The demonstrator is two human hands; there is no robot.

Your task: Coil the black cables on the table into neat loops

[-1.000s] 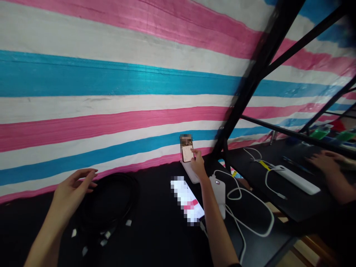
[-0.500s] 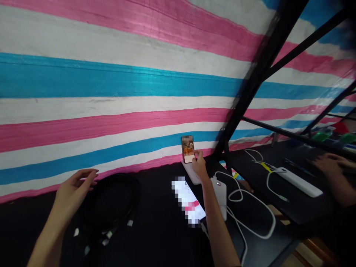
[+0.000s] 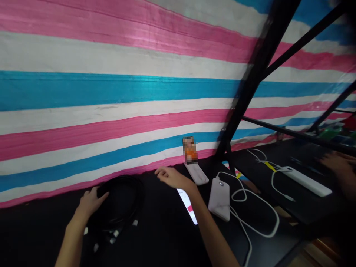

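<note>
Striped sheeting (image 3: 111, 89) hangs behind hands (image 3: 90, 203) and coiled cables (image 3: 137, 198)

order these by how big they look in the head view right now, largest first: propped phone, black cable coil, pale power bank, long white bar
1. Black cable coil
2. Pale power bank and long white bar, unranked: the bar is longer but narrower, and lies farther away
3. Propped phone
</note>
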